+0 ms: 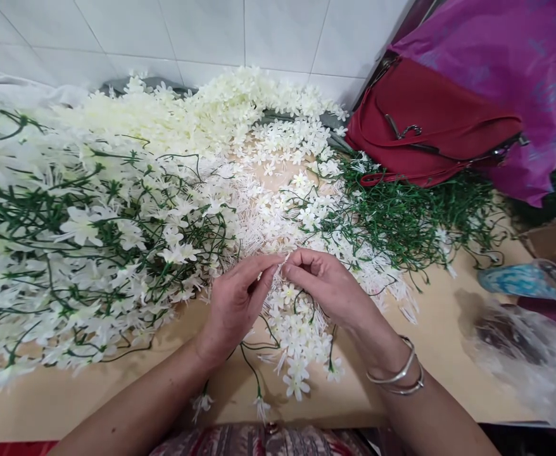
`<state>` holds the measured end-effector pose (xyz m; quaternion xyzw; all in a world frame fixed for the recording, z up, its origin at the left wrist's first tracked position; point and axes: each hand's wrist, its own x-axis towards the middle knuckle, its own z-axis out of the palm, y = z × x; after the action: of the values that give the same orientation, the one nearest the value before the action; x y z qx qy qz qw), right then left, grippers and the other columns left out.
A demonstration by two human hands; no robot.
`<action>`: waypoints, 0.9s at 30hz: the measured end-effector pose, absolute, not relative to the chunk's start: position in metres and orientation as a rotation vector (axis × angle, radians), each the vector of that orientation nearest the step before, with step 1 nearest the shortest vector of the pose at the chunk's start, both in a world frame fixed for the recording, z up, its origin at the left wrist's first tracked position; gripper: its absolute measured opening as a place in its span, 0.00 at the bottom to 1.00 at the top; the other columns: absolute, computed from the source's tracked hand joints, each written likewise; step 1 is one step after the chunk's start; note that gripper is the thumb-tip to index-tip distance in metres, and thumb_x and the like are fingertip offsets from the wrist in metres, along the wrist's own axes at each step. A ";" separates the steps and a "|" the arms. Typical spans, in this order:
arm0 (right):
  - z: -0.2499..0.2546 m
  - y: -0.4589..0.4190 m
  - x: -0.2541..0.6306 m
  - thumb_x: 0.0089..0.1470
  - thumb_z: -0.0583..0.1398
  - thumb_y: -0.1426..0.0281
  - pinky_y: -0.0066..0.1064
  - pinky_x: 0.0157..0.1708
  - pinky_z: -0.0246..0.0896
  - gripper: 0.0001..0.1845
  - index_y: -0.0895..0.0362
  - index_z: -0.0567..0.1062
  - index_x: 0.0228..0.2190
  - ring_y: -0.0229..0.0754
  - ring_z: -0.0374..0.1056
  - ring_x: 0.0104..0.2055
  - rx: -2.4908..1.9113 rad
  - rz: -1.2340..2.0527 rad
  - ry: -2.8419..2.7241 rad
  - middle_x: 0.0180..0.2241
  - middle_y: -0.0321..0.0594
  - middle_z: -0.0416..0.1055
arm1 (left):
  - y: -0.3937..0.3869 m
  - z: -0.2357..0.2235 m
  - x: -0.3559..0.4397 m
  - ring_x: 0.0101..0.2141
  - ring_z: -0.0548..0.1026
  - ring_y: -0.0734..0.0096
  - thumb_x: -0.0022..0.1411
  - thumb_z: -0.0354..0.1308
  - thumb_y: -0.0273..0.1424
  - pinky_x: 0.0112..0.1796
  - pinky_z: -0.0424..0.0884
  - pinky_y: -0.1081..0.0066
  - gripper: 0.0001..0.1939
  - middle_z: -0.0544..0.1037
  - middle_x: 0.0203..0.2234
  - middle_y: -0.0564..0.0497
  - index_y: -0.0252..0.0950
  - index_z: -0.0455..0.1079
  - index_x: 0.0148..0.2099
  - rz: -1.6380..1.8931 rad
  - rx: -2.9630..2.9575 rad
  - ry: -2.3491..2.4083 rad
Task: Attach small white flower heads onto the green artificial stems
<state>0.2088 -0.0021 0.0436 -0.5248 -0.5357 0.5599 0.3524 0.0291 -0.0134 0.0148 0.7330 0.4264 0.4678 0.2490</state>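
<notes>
My left hand (240, 297) and my right hand (328, 282) meet fingertip to fingertip over the middle of the table. Both pinch a small white piece (285, 261), too small and covered to make out fully; it looks like part of an artificial flower. Just below the fingers lie small white artificial flowers (297, 342) with yellow centres. A green stem (252, 364) branches out under my left hand, with white tips near the table's front edge. Thin white stamen-like strands (254, 215) are strewn beyond my hands.
Assembled white flowers on green stems (83, 253) heap up at the left. Cream blossoms (187, 120) lie along the tiled wall. Bare green stems (401, 215) sit at right below a red handbag (439, 120). A blue-patterned cup (520, 280) lies near a clear plastic bag (534, 361).
</notes>
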 end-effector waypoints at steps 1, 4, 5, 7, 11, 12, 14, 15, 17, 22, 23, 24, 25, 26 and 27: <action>0.043 -0.002 0.209 0.57 0.62 0.63 0.34 0.31 0.57 0.12 0.54 0.72 0.25 0.37 0.60 0.27 -1.347 1.458 -1.374 0.24 0.32 0.66 | -0.013 0.014 0.029 0.43 0.84 0.68 0.72 0.58 0.25 0.47 0.78 0.70 0.12 0.86 0.45 0.49 0.41 0.78 0.53 1.262 2.015 1.153; 0.039 -0.002 0.208 0.57 0.64 0.63 0.34 0.32 0.60 0.11 0.54 0.74 0.25 0.38 0.62 0.29 -1.341 1.381 -1.363 0.25 0.34 0.69 | -0.012 0.013 0.028 0.43 0.83 0.68 0.73 0.57 0.26 0.47 0.77 0.69 0.12 0.86 0.45 0.49 0.42 0.77 0.54 1.217 2.010 1.177; 0.038 -0.002 0.207 0.56 0.64 0.63 0.34 0.33 0.61 0.11 0.54 0.74 0.26 0.39 0.63 0.30 -1.342 1.316 -1.363 0.27 0.35 0.70 | -0.012 0.012 0.027 0.42 0.83 0.68 0.73 0.58 0.27 0.46 0.77 0.69 0.11 0.86 0.45 0.49 0.42 0.77 0.53 1.211 1.978 1.206; 0.036 -0.002 0.205 0.55 0.66 0.65 0.35 0.35 0.62 0.09 0.54 0.75 0.26 0.40 0.66 0.33 -1.335 1.174 -1.352 0.32 0.37 0.73 | -0.012 0.012 0.027 0.40 0.83 0.68 0.72 0.59 0.30 0.42 0.77 0.70 0.09 0.86 0.44 0.48 0.41 0.77 0.52 1.208 1.872 1.256; 0.037 -0.003 0.203 0.54 0.67 0.69 0.38 0.40 0.65 0.05 0.54 0.77 0.28 0.42 0.71 0.39 -1.308 0.996 -1.328 0.37 0.40 0.76 | -0.010 0.011 0.028 0.37 0.82 0.68 0.71 0.62 0.35 0.39 0.75 0.71 0.10 0.85 0.41 0.48 0.40 0.77 0.52 1.173 1.566 1.253; 0.038 -0.004 0.202 0.54 0.67 0.70 0.38 0.41 0.65 0.05 0.54 0.77 0.28 0.42 0.72 0.40 -1.306 0.959 -1.337 0.37 0.40 0.76 | -0.009 0.010 0.029 0.37 0.82 0.68 0.70 0.63 0.36 0.40 0.76 0.70 0.11 0.86 0.40 0.48 0.40 0.77 0.53 1.164 1.496 1.237; 0.040 -0.004 0.201 0.54 0.67 0.72 0.38 0.41 0.65 0.05 0.54 0.77 0.27 0.43 0.72 0.40 -1.310 0.884 -1.370 0.37 0.40 0.77 | -0.008 0.008 0.029 0.38 0.82 0.67 0.69 0.65 0.37 0.42 0.76 0.69 0.13 0.86 0.39 0.48 0.40 0.78 0.53 1.160 1.385 1.203; 0.040 -0.005 0.201 0.54 0.67 0.73 0.38 0.40 0.65 0.05 0.54 0.77 0.27 0.43 0.73 0.40 -1.315 0.852 -1.391 0.36 0.39 0.77 | -0.007 0.007 0.029 0.39 0.82 0.66 0.68 0.65 0.38 0.43 0.76 0.69 0.13 0.86 0.40 0.47 0.40 0.78 0.52 1.159 1.348 1.184; 0.042 -0.006 0.199 0.53 0.66 0.74 0.37 0.40 0.64 0.06 0.53 0.77 0.26 0.43 0.73 0.40 -1.327 0.813 -1.428 0.36 0.39 0.77 | -0.007 0.006 0.028 0.42 0.83 0.65 0.68 0.66 0.38 0.45 0.77 0.68 0.12 0.86 0.41 0.47 0.39 0.79 0.51 1.151 1.307 1.146; 0.043 -0.006 0.198 0.51 0.66 0.74 0.36 0.37 0.66 0.06 0.54 0.77 0.25 0.42 0.74 0.40 -1.365 0.887 -1.424 0.38 0.40 0.79 | -0.008 0.006 0.028 0.44 0.83 0.64 0.68 0.65 0.36 0.48 0.76 0.66 0.12 0.85 0.43 0.46 0.40 0.79 0.52 1.120 1.339 1.133; 0.042 -0.005 0.198 0.51 0.66 0.74 0.35 0.36 0.67 0.06 0.54 0.77 0.25 0.42 0.75 0.40 -1.371 0.913 -1.415 0.39 0.41 0.79 | -0.008 0.006 0.027 0.45 0.83 0.63 0.69 0.65 0.36 0.49 0.76 0.65 0.11 0.85 0.44 0.46 0.41 0.79 0.52 1.118 1.361 1.133; 0.042 -0.005 0.199 0.51 0.66 0.74 0.35 0.36 0.67 0.06 0.54 0.77 0.25 0.42 0.75 0.40 -1.374 0.933 -1.407 0.39 0.41 0.79 | -0.009 0.006 0.027 0.45 0.83 0.63 0.69 0.64 0.35 0.49 0.76 0.64 0.11 0.85 0.45 0.46 0.42 0.79 0.52 1.120 1.388 1.130; 0.041 -0.005 0.199 0.51 0.66 0.74 0.36 0.37 0.68 0.05 0.54 0.77 0.25 0.42 0.75 0.40 -1.374 0.948 -1.400 0.39 0.41 0.79 | -0.009 0.006 0.027 0.46 0.82 0.63 0.69 0.63 0.35 0.50 0.75 0.64 0.10 0.85 0.46 0.47 0.42 0.80 0.51 1.122 1.417 1.127; 0.040 -0.004 0.200 0.50 0.66 0.74 0.37 0.38 0.69 0.05 0.54 0.77 0.25 0.43 0.75 0.41 -1.371 0.963 -1.390 0.40 0.41 0.79 | -0.009 0.006 0.027 0.46 0.82 0.63 0.70 0.63 0.34 0.50 0.75 0.64 0.10 0.85 0.46 0.47 0.43 0.80 0.51 1.124 1.447 1.127; 0.039 -0.004 0.200 0.50 0.66 0.73 0.37 0.40 0.70 0.05 0.54 0.78 0.25 0.43 0.76 0.41 -1.364 0.981 -1.374 0.40 0.42 0.80 | -0.009 0.007 0.027 0.46 0.82 0.63 0.70 0.62 0.34 0.50 0.75 0.64 0.09 0.85 0.45 0.47 0.43 0.80 0.50 1.129 1.482 1.127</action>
<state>0.2001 -0.0038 0.0393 -0.5557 -0.5599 0.3998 0.4668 0.0272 -0.0085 0.0066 0.6029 0.4588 0.4595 0.4636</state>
